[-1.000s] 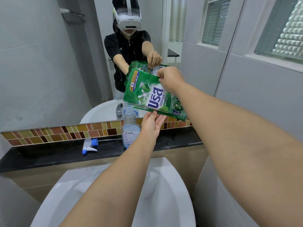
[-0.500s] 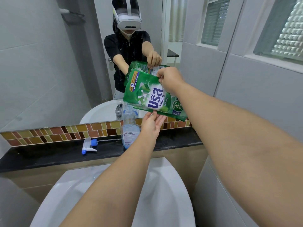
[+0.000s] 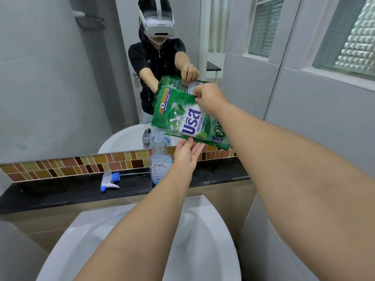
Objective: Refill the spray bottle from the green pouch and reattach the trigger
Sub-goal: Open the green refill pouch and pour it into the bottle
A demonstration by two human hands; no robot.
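The green pouch (image 3: 182, 118) hangs tilted above the clear spray bottle (image 3: 160, 161), its lower left corner right over the bottle's open neck. My right hand (image 3: 209, 98) pinches the pouch's upper edge. My left hand (image 3: 186, 155) supports the pouch's lower edge from beneath, fingers against it. The bottle stands upright on the black ledge (image 3: 60, 191), holding some pale blue liquid. The white and blue trigger (image 3: 109, 180) lies on its side on the ledge, left of the bottle.
A white basin (image 3: 203, 250) sits below my arms. A mirror (image 3: 60, 78) above the mosaic tile strip (image 3: 60, 165) reflects a person wearing a headset. A grey tiled wall with a window stands close on the right.
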